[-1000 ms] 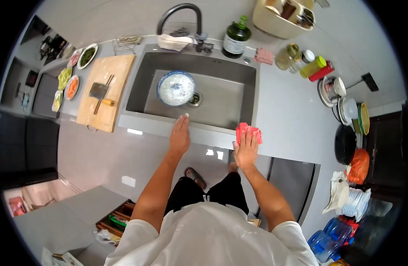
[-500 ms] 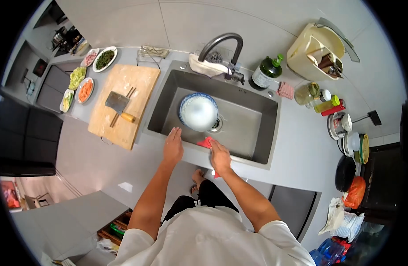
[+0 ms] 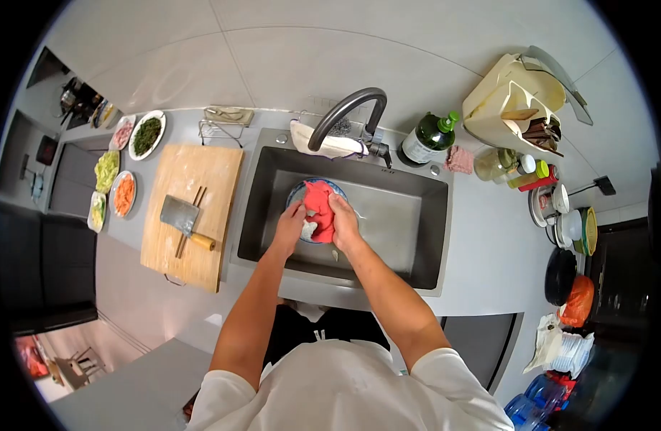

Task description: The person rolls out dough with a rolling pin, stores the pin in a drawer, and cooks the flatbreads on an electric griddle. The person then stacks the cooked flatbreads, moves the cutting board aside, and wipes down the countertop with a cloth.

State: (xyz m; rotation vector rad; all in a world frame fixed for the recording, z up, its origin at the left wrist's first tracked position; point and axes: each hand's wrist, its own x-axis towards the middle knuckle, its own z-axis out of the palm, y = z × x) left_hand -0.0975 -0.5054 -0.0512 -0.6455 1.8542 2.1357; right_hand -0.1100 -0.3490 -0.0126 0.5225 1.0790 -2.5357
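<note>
A red cloth (image 3: 319, 208) is held between my two hands over a blue-rimmed bowl (image 3: 296, 194) in the grey sink (image 3: 399, 251). My left hand (image 3: 290, 225) has its fingers closed at the cloth's left edge. Fingers of my right hand (image 3: 344, 223) are wrapped round the cloth's right side. The cloth and my hands hide much of the bowl. Above them curves the black faucet (image 3: 352, 100), with a white cloth (image 3: 329, 144) lying behind it.
Left of the sink, a cleaver (image 3: 179, 214) and chopsticks lie on a wooden board (image 3: 194, 169). Plates of cut food, including carrots (image 3: 124, 195), stand farther left. A green bottle (image 3: 425, 140), jars and a utensil holder (image 3: 517, 108) are at the back right.
Both hands have moved from the sink's front edge to over the bowl. The red cloth has been lifted from the edge and is now between both hands.
</note>
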